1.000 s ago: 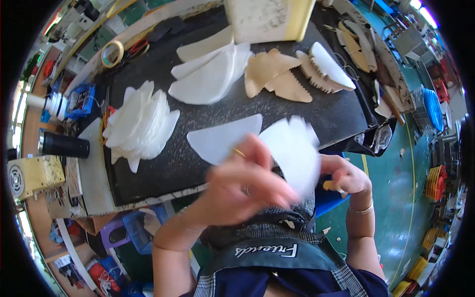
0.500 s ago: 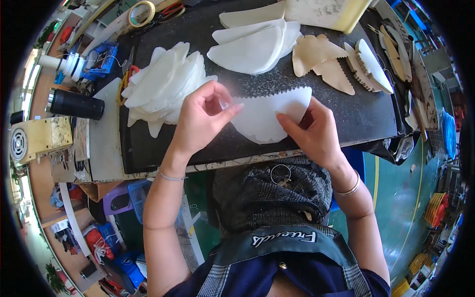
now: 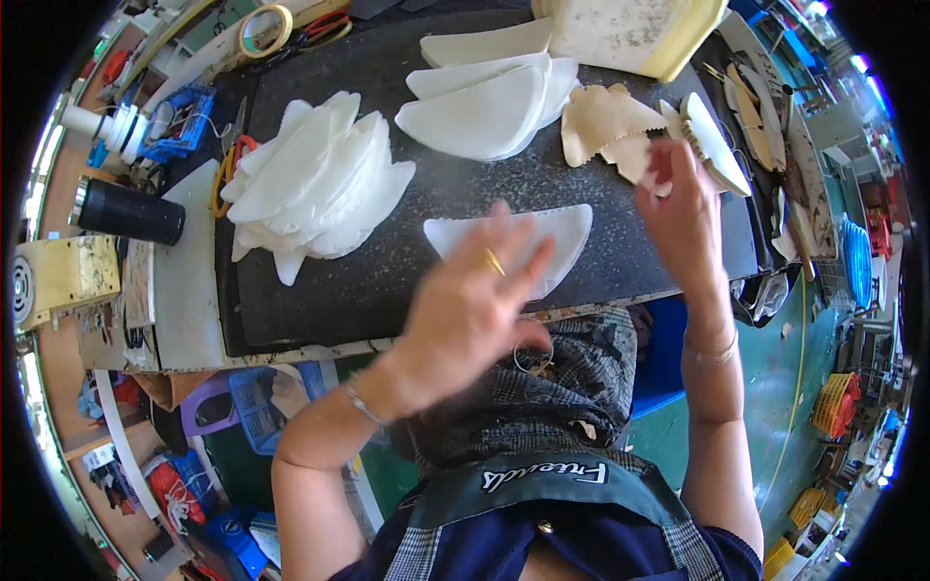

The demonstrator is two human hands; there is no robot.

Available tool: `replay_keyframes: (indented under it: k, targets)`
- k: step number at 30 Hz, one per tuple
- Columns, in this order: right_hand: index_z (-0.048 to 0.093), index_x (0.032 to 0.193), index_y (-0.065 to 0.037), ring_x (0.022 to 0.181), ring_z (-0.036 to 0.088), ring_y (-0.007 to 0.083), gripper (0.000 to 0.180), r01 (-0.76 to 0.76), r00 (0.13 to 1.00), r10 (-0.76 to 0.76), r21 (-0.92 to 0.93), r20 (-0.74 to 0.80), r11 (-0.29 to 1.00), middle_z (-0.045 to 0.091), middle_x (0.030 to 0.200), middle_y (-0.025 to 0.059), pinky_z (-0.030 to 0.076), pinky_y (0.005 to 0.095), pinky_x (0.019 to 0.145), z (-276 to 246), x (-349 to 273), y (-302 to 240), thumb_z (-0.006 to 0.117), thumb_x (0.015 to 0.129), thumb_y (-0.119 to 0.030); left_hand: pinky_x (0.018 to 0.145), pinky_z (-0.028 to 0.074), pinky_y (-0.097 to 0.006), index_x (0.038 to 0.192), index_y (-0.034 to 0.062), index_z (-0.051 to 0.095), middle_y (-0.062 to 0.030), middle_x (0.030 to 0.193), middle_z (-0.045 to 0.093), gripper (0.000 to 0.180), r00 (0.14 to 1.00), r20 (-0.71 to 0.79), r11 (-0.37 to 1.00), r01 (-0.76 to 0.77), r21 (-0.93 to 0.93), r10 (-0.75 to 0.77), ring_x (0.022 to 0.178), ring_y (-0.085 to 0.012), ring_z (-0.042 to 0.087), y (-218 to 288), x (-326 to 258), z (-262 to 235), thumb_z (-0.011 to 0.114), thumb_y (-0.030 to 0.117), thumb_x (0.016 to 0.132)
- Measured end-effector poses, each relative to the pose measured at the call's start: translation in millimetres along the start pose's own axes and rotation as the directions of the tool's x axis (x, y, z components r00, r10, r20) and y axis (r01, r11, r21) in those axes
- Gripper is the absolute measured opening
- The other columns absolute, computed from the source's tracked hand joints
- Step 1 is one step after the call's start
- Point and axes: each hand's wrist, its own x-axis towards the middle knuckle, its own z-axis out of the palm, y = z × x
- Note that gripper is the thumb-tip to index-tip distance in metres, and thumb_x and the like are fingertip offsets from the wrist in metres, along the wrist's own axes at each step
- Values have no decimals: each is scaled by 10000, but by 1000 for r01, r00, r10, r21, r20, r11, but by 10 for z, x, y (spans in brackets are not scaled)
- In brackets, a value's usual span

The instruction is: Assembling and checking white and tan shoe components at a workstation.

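**Midway: one white piece lies flat between two stacks**

Here a single white crescent-shaped piece (image 3: 542, 242) with one notched edge lies flat on the dark counter (image 3: 387, 281), near its front edge. The left hand (image 3: 475, 310) hovers just over the near part of that piece, fingers spread apart and holding nothing; it blurs, so whether the fingertips touch the sheet cannot be told. The right hand (image 3: 683, 208) is up at the right, beside the tan scalloped pieces (image 3: 605, 126); its fingers look loosely apart, though what they pinch, if anything, is unclear.

Judging by the piles, the work looks partly done: a fanned stack of white pieces (image 3: 310, 184) sits to the left of the lone piece, and a second pile of smooth white crescents (image 3: 484, 107) lies further back. A leaning row of white and tan pieces (image 3: 712, 145) stands at the right.

Around these, a black cylinder (image 3: 126, 211) lies on its side at the left, near a white board (image 3: 184, 281). A roll of tape (image 3: 266, 29) and scissors with red and yellow handles (image 3: 232, 160) lie toward the far left corner, and a cream block (image 3: 630, 34) sits at the back edge. Nothing lies on the bare counter between the lone piece and either stack.
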Motion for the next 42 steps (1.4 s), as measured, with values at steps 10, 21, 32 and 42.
replay_keyframes:
  k: [10, 21, 32, 42]
  targets:
    - [679, 961, -104, 840, 641, 298, 149, 113, 993, -119, -166, -24, 980, 687, 880, 90, 490, 386, 762, 42, 528, 777, 564, 874, -143, 793, 586, -370, 1176, 5, 515, -167, 1041, 646, 280, 664, 91, 42, 181, -983, -742, 893, -255, 680, 266, -127, 19, 491, 213, 990]
    - [557, 884, 16, 590, 602, 101, 33, -117, 948, -104, 636, 300, 763, 621, 671, 62, 481, 242, 535, -712, -477, -384, 545, 912, 4, 863, 426, -325, 1003, 78, 725, -37, 997, 675, 365, 911, -412, 991, -76, -107, 25, 958, -232, 568, 562, 312, -13, 803, 42, 648]
    - [535, 756, 7, 530, 641, 206, 162, 8, 910, -330, 785, 251, 619, 619, 632, 92, 483, 284, 478, -966, -803, -401, 684, 812, -23, 887, 377, -328, 899, 136, 751, 37, 943, 689, 307, 996, -86, 823, -79, -562, 36, 994, -224, 525, 699, 223, -297, 832, 124, 603]
    - [562, 813, -9, 700, 655, 222, 152, -246, 890, -198, 800, 410, 548, 633, 775, 108, 479, 306, 573, -810, -813, -426, 660, 869, -110, 797, 465, -298, 883, 6, 651, -95, 927, 674, 100, 985, 87, 509, 150, -848, -146, 848, -175, 590, 494, 180, -82, 644, 106, 883]
